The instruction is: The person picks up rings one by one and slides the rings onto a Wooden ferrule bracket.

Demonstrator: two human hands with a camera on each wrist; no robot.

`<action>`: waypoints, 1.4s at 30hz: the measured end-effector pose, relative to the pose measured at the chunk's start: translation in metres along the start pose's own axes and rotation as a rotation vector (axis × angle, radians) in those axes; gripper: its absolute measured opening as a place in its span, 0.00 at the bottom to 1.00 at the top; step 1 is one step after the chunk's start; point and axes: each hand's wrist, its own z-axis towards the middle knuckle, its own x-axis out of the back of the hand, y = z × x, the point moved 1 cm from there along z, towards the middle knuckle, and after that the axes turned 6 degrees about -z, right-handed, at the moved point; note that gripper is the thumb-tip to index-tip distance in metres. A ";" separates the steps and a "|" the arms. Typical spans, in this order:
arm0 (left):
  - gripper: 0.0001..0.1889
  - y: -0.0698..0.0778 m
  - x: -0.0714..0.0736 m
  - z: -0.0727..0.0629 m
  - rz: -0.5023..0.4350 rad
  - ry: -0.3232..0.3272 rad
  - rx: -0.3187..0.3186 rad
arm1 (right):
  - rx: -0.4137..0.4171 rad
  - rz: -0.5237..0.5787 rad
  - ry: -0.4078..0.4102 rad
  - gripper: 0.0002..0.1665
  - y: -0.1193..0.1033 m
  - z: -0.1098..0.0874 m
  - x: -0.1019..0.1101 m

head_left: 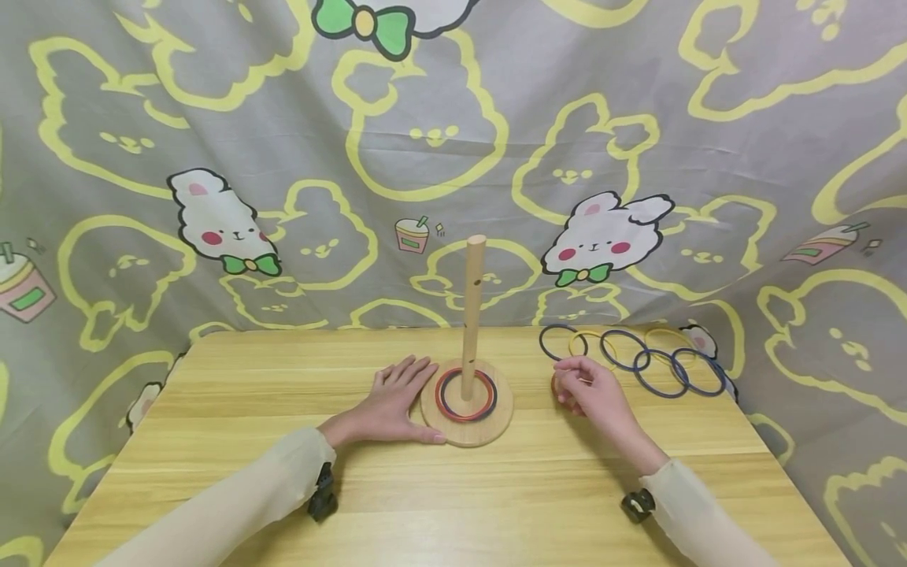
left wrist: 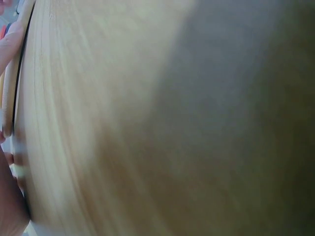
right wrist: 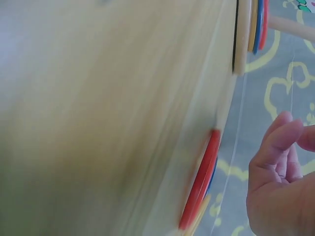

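A round wooden base [head_left: 501, 419] with an upright wooden peg [head_left: 472, 315] stands mid-table. Stacked flat around the peg are a red ring [right wrist: 265, 24], a blue ring [right wrist: 259, 27] and a yellow ring [right wrist: 252, 27]. My left hand [head_left: 393, 405] rests at the base's left side, fingers spread, thumb on its near edge. To the right, my right hand [head_left: 591, 394] hovers over the table with loosely bent fingers and nothing between them. Below it, another red ring [right wrist: 199, 182] lies on the table, mostly hidden by the hand in the head view.
Several blue rings [head_left: 623, 366] and yellow rings [head_left: 666, 334] lie overlapping at the table's back right. A patterned grey curtain [head_left: 439, 102] hangs behind the wooden table [head_left: 453, 504] and down its sides. Dark wrist cameras [head_left: 323, 494] sit at both cuffs.
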 end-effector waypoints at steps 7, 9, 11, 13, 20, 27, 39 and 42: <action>0.69 0.005 0.004 0.001 0.005 -0.016 0.004 | -0.009 -0.077 0.057 0.20 0.014 -0.004 0.028; 0.69 0.006 0.004 0.001 0.013 -0.024 0.009 | -0.006 -0.099 0.068 0.19 0.017 -0.004 0.037; 0.69 0.007 0.004 0.001 0.015 -0.029 0.017 | -0.006 -0.132 0.072 0.19 0.020 -0.004 0.043; 0.69 0.005 0.003 0.001 0.008 -0.029 0.021 | -0.011 -0.189 0.063 0.19 0.023 -0.004 0.050; 0.69 0.000 0.000 0.000 -0.014 -0.012 0.014 | -0.071 -0.425 -0.011 0.21 0.036 0.003 0.070; 0.70 -0.004 -0.003 0.001 -0.011 -0.003 0.013 | -0.049 -0.553 -0.064 0.17 0.032 0.006 0.073; 0.69 0.004 0.004 0.001 0.031 -0.048 0.040 | -0.025 -0.704 -0.045 0.10 0.031 0.010 0.068; 0.69 0.003 0.003 0.001 0.039 -0.042 0.034 | -0.002 -0.700 -0.040 0.09 0.029 0.008 0.066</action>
